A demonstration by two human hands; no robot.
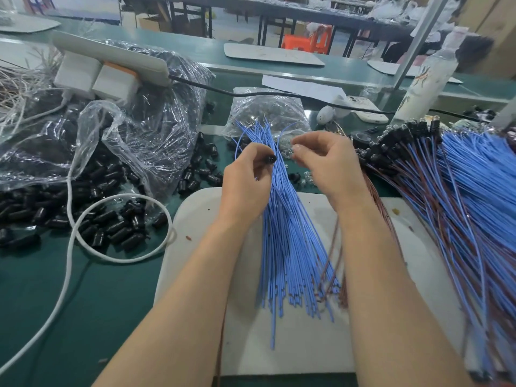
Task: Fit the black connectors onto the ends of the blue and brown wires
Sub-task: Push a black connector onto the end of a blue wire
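Observation:
My left hand [247, 180] pinches one black connector [270, 158] between thumb and fingertips, just above a fanned bundle of blue wires [287, 233] lying on a white board [307, 344]. My right hand [326, 163] hovers close to the right of it, fingers curled and pinching something small and thin that I cannot make out. A few brown wires [333, 263] lie beside the blue ones. Loose black connectors [111, 224] are scattered over the green table at the left.
A large pile of blue and brown wires with black connectors fitted [446, 191] fills the right side. Clear plastic bags [134, 129] of parts sit at the left and centre back. A white cable [92, 247] loops across the table. A phone [365, 107] and a bottle [427, 76] stand behind.

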